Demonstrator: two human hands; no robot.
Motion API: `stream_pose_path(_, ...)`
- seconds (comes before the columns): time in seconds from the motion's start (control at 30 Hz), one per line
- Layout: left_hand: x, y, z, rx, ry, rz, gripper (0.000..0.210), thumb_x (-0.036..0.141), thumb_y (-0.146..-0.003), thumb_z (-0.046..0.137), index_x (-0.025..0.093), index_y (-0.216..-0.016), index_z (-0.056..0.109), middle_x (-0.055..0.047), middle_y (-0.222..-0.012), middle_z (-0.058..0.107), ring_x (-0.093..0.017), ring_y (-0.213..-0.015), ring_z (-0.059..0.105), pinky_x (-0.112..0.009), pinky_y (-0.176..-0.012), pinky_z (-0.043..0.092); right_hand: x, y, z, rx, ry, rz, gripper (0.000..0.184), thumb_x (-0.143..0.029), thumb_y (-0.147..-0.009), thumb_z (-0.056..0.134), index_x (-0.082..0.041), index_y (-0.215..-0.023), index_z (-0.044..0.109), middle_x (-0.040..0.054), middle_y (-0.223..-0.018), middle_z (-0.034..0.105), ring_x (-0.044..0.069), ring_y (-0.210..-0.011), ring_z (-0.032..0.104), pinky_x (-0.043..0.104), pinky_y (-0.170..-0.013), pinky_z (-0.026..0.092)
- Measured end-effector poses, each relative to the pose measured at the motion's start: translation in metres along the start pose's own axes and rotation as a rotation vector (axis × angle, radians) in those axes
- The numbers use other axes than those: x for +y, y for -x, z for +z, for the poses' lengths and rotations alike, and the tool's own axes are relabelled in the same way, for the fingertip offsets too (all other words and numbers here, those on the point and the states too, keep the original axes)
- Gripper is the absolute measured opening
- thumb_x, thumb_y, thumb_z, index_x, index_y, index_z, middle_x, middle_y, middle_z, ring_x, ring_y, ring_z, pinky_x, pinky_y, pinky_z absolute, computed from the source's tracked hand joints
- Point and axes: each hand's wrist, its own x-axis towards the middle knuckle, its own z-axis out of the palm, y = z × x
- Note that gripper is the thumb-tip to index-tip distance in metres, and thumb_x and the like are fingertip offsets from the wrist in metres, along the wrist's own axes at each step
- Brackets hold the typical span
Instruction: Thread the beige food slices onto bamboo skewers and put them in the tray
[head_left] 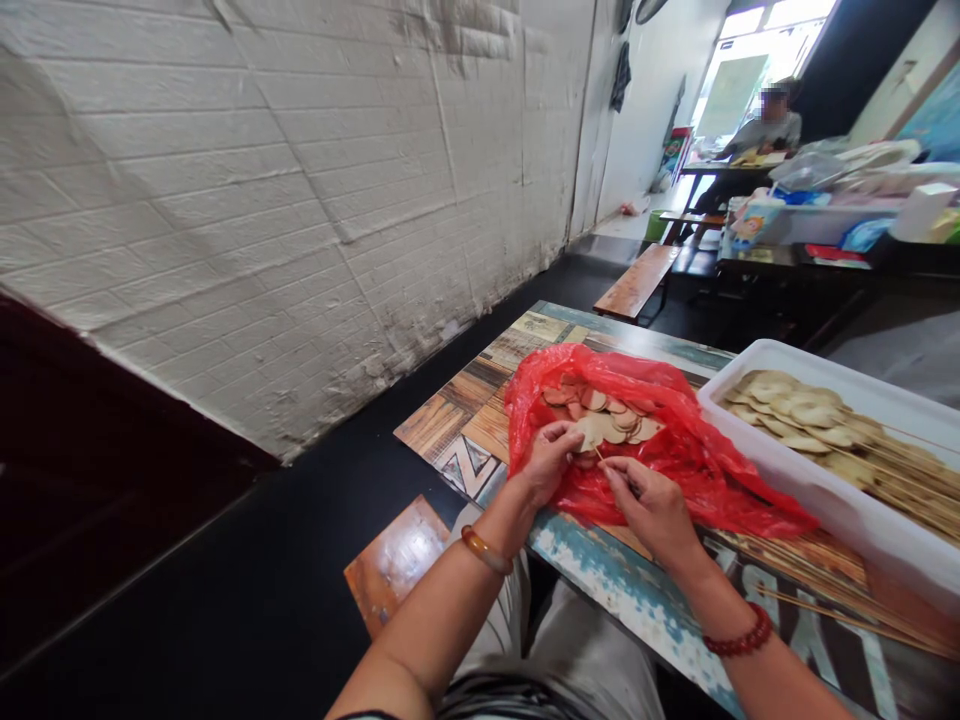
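Observation:
A red plastic bag [694, 450] lies spread on the table, with many thin, round, pale slices [621, 420] inside it. Over its near side, my left hand [553, 455] pinches one pale slice [591, 432] between thumb and fingers. My right hand [649, 505] is closed on a thin wooden skewer [598, 453], whose tip meets the lower edge of that slice. Whether the tip has gone into the slice I cannot tell. To the right, a white plastic tub [739, 352] holds similar slices on skewers [814, 410].
Loose skewers [840, 595] lie on the patterned wooden table [465, 400] by my right forearm. A stool [397, 560] stands at the near left and a bench [637, 280] beyond the table. Farther back, a person [769, 130] sits at another table. A white wall [337, 180] runs along the left.

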Motion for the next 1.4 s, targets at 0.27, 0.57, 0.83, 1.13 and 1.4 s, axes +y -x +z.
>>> stream_pose_path(0.27, -0.0005, -0.0001, -0.0019, 0.005, 0.014, 0.026, 0.026, 0.029, -0.059, 0.075, 0.012, -0.068, 0.058, 0.000, -0.062, 0.058, -0.009, -0.054, 0.053, -0.021, -0.054, 0.040, 0.0009, 0.0010, 0.0015, 0.010, 0.010, -0.014, 0.026, -0.033, -0.089, 0.043, -0.019, -0.095, 0.064, 0.0060, -0.086, 0.071, 0.019, -0.077, 0.067, 0.029, -0.070, 0.051)
stream_pose_path(0.57, 0.0023, 0.0017, 0.0014, -0.003, 0.039, 0.011, 0.031, 0.033, -0.058, 0.076, 0.012, -0.070, 0.057, 0.000, -0.062, 0.058, -0.010, -0.052, 0.053, -0.023, -0.052, 0.040, 0.0016, 0.0007, 0.0012, 0.021, 0.026, -0.036, 0.025, -0.033, -0.090, 0.043, -0.019, -0.089, 0.064, 0.0048, -0.081, 0.070, 0.018, -0.073, 0.066, 0.027, -0.068, 0.049)
stream_pose_path(0.83, -0.0012, 0.0010, -0.0008, -0.018, -0.063, 0.024, 0.031, 0.037, -0.060, 0.075, 0.013, -0.070, 0.058, 0.001, -0.061, 0.055, -0.007, -0.051, 0.048, -0.021, -0.053, 0.036, 0.0008, 0.0004, 0.0013, 0.020, 0.028, -0.037, 0.024, -0.032, -0.090, 0.043, -0.019, -0.089, 0.063, 0.0043, -0.081, 0.070, 0.018, -0.074, 0.066, 0.027, -0.068, 0.048)
stream_pose_path(1.13, -0.0010, 0.0011, -0.0010, -0.026, -0.195, 0.102, 0.031, 0.040, -0.063, 0.072, 0.012, -0.068, 0.059, 0.002, -0.058, 0.052, -0.007, -0.050, 0.044, -0.021, -0.052, 0.033, 0.0044, 0.0003, 0.0015, 0.023, 0.040, -0.024, 0.024, -0.032, -0.089, 0.044, -0.019, -0.088, 0.064, 0.0042, -0.080, 0.070, 0.018, -0.073, 0.066, 0.028, -0.068, 0.048)
stream_pose_path(1.4, -0.0011, -0.0008, -0.0023, 0.030, -0.254, 0.156, 0.027, 0.037, -0.064, 0.071, 0.012, -0.070, 0.064, 0.000, -0.060, 0.056, -0.007, -0.051, 0.043, -0.020, -0.052, 0.031, 0.0081, -0.0002, 0.0029, 0.006, 0.032, -0.012, 0.028, -0.034, -0.090, 0.042, -0.017, -0.089, 0.065, 0.0065, -0.081, 0.071, 0.019, -0.072, 0.067, 0.030, -0.068, 0.050)
